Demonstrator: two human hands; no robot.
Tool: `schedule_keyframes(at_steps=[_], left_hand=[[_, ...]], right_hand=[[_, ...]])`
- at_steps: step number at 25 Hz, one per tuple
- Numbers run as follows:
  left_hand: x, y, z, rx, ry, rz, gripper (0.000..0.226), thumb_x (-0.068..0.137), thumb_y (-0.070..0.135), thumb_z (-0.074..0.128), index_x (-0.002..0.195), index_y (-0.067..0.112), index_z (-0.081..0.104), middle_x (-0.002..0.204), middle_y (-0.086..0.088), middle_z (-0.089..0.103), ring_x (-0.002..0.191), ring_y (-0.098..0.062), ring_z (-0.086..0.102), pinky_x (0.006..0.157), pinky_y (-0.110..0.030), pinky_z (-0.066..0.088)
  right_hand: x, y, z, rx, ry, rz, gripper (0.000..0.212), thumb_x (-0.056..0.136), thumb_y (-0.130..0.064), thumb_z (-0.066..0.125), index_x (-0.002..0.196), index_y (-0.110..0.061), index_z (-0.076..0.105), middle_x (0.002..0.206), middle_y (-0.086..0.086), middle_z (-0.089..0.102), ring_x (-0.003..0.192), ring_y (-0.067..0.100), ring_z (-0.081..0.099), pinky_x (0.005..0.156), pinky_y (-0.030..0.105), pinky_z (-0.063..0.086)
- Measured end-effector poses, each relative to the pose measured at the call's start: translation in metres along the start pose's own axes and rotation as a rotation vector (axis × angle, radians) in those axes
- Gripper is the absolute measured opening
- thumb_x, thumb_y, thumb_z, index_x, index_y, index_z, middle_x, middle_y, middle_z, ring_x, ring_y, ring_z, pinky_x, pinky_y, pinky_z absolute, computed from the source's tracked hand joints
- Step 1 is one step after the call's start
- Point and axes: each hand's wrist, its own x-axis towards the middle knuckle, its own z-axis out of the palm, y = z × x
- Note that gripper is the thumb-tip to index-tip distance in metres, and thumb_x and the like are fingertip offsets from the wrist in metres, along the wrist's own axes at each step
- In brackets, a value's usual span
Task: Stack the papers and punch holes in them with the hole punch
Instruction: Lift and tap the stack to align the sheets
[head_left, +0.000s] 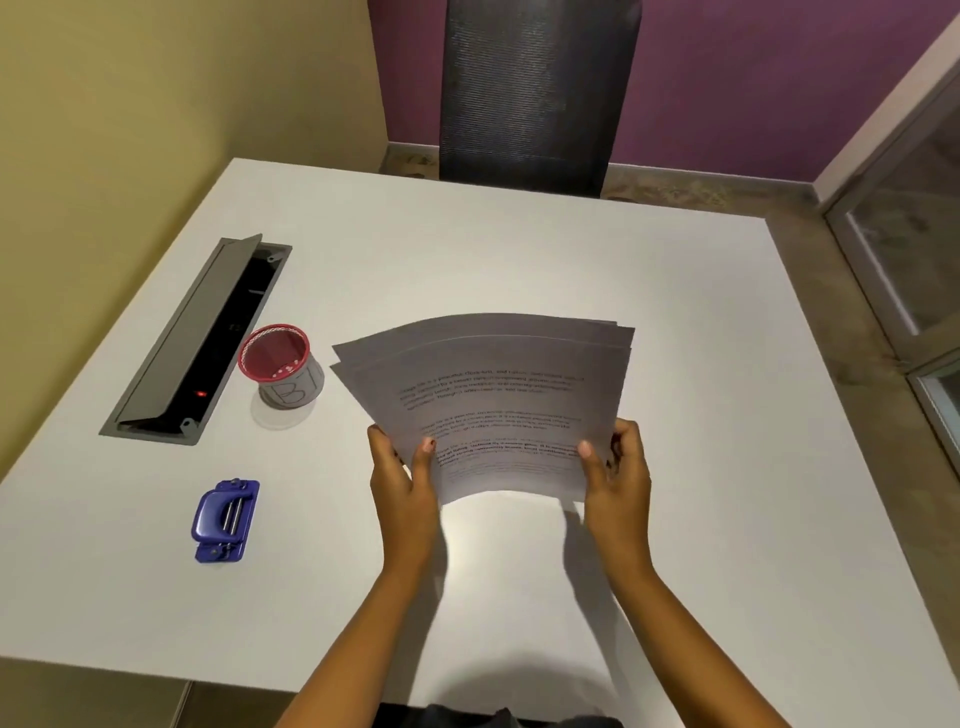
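A stack of printed papers (493, 395) is held up off the white table (519, 249), its sheets bowed and slightly staggered at the far edge. My left hand (402, 478) grips the stack's lower left corner, thumb on top. My right hand (618, 475) grips the lower right corner the same way. A blue hole punch (224, 520) lies flat on the table to the left of my left hand, untouched.
A red-rimmed mesh cup (283, 366) stands left of the papers. Beside it an open grey cable tray (195, 343) is sunk into the table. A dark chair back (535, 88) stands at the far edge. A glass door (904, 270) is at the right.
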Motion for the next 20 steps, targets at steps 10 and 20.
schedule_keyframes(at_steps=[10,20], left_hand=[[-0.014,-0.006,0.008,0.018,-0.022,0.076,0.023,0.097,0.010,0.051,0.099,0.034,0.050,0.091,0.016,0.063,0.080,0.007,0.057,0.068,-0.005,0.043],[-0.023,-0.011,-0.001,0.029,-0.008,0.064,0.028,0.097,0.008,0.051,0.083,0.033,0.052,0.076,0.021,0.062,0.069,0.002,0.051,0.062,-0.012,0.039]], right_hand=[[-0.016,0.007,0.003,0.103,0.141,0.059,0.036,0.098,-0.006,0.051,0.115,-0.038,0.046,0.112,-0.018,0.059,0.099,-0.014,0.056,0.089,0.009,0.045],[-0.029,0.013,-0.006,0.096,0.149,0.064,0.033,0.098,-0.007,0.051,0.109,-0.038,0.048,0.109,-0.020,0.061,0.095,-0.011,0.059,0.080,0.004,0.047]])
